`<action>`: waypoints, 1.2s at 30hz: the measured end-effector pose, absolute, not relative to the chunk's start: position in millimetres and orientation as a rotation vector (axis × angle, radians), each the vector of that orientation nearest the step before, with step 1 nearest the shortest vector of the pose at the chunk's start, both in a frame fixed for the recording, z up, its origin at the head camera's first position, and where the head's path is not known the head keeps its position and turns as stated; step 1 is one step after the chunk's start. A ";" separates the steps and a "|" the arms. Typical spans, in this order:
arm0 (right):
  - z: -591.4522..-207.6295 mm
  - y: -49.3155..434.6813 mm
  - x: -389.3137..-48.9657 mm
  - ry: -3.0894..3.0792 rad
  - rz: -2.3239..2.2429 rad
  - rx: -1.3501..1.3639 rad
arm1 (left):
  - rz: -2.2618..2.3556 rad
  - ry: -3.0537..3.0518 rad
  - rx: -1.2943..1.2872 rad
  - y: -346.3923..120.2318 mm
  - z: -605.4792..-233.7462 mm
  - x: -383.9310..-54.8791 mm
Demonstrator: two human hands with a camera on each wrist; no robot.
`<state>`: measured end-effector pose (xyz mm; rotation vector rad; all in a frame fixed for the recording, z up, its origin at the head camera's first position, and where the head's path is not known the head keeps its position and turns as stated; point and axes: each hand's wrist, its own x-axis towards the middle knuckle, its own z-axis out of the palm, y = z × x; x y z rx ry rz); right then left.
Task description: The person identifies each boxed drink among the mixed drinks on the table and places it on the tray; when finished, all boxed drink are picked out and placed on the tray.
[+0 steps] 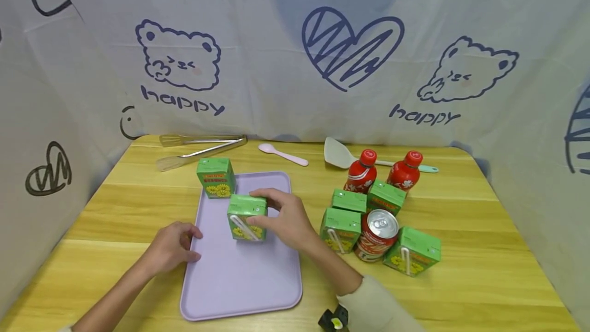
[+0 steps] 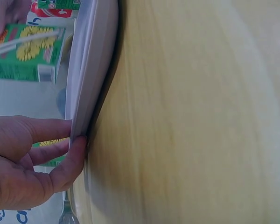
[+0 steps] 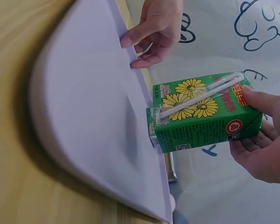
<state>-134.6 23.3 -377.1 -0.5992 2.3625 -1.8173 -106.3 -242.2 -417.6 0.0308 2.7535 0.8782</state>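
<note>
My right hand point(image 1: 288, 219) grips a green juice box point(image 1: 239, 215) by its upper part, with the thumb on the front and fingers behind. The box has yellow flowers and a white straw on its face; in the right wrist view the same juice box point(image 3: 200, 109) is upright close over the lilac tray point(image 1: 244, 281). My left hand point(image 1: 172, 247) holds the tray's left rim, thumb and finger right at the edge in the left wrist view point(image 2: 79, 133). A second juice box point(image 1: 215, 177) stands at the tray's far left corner.
Right of the tray stand several more juice boxes point(image 1: 341, 227), a cola can point(image 1: 377, 234) and two red-capped bottles point(image 1: 361, 173) point(image 1: 404, 170). Along the back lie metal tongs point(image 1: 207, 150), a pink spoon point(image 1: 283, 154) and a spatula point(image 1: 338, 153). A printed cloth point(image 1: 258, 65) hangs behind the table.
</note>
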 end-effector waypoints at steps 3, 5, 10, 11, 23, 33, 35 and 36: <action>-379.3 14.3 -142.3 2.361 -1.830 -0.655 | 0.873 2.751 0.036 -242.5 -417.8 -106.4; -380.8 8.3 -147.0 2.363 -1.832 -0.674 | 0.872 2.750 0.042 -242.5 -417.6 -106.4; -384.7 -9.6 -158.7 2.356 -1.828 -0.671 | 0.891 2.753 0.065 -244.9 -416.6 -105.9; -385.5 -13.3 -160.9 2.354 -1.823 -0.663 | 0.898 2.753 0.070 -245.5 -416.8 -106.0; -395.9 -39.3 -184.0 2.378 -1.723 -0.598 | 0.915 2.750 0.076 -244.3 -419.0 -106.0; -397.0 -52.8 -195.7 2.402 -1.641 -0.603 | 0.928 2.721 0.039 -241.1 -416.6 -106.3; -397.5 -54.1 -197.3 2.394 -1.640 -0.613 | 0.922 2.718 0.027 -240.9 -416.0 -105.9; -397.7 -54.6 -197.8 2.387 -1.641 -0.624 | 0.919 2.718 0.019 -240.9 -415.9 -105.8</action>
